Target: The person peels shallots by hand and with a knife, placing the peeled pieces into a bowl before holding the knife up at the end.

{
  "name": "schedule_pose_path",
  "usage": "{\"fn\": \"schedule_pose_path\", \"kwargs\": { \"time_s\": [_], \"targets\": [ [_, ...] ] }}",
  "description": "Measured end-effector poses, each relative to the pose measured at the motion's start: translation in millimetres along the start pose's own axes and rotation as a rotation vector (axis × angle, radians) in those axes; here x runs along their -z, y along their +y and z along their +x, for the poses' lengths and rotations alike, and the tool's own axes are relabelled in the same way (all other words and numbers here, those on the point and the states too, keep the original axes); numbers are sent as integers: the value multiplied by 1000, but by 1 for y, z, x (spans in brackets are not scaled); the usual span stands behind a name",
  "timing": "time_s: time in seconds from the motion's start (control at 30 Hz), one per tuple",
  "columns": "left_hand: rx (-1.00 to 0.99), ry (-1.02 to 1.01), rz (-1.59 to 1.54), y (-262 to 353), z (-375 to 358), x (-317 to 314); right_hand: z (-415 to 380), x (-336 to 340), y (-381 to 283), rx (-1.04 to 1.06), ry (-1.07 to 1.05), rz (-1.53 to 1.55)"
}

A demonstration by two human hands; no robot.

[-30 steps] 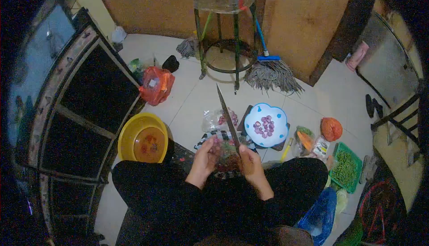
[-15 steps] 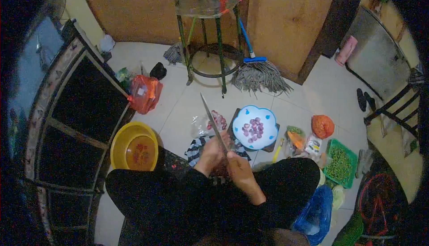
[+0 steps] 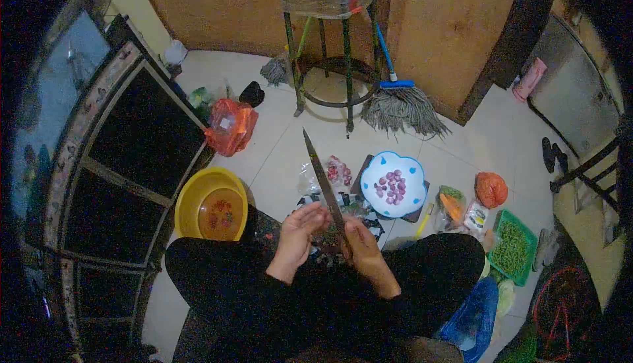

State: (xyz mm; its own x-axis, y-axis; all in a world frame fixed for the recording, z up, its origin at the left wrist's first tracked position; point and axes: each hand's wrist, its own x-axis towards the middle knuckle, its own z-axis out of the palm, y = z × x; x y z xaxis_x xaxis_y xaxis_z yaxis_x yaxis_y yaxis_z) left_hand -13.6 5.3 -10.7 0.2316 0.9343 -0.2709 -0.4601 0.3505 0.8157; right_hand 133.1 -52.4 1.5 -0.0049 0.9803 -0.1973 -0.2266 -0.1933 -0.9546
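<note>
My right hand (image 3: 362,251) is wrapped round the handle of a long knife (image 3: 322,171), whose blade slants up and away to the left. Close to the blade's left side is my left hand (image 3: 297,237), fingers stretched and partly apart; I see nothing held in it. Beneath the hands lies a black-and-white patterned cloth or bag (image 3: 372,226), largely covered by them. Just beyond it sits a clear plastic bag of small reddish bulbs (image 3: 339,171). A white and blue flower-shaped bowl (image 3: 413,170) holds several small purple bulbs, probably shallots (image 3: 391,187).
To the left stands a yellow basin (image 3: 184,203) of water with reddish bits. A green tray of green pods (image 3: 513,247), an orange bag (image 3: 491,189) and a blue bag (image 3: 476,313) lie right. Ahead are a stool (image 3: 347,66), a mop (image 3: 407,108) and a red bag (image 3: 231,127).
My left hand has moved away from the right hand and opened its fingers. The knife stays in my right hand. The whole view has shifted slightly.
</note>
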Motion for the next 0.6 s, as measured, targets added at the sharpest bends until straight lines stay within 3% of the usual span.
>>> {"fn": "schedule_pose_path", "kwargs": {
  "time_s": [0.2, 0.37, 0.5, 0.6],
  "targets": [
    [-89, -18, 155, -3, -4, 4, -1, -1, -17, -51, -102, -164],
    [-124, -34, 205, 1, -8, 4, 2, 2, -6, 38, -81, -366],
    [-177, 0, 379, 3, -10, 4, 1, -4, -4, 157, -50, -347],
    [-405, -63, 588, 6, -14, -1, 0, -7, -6, 114, 8, -439]
  ]
}}
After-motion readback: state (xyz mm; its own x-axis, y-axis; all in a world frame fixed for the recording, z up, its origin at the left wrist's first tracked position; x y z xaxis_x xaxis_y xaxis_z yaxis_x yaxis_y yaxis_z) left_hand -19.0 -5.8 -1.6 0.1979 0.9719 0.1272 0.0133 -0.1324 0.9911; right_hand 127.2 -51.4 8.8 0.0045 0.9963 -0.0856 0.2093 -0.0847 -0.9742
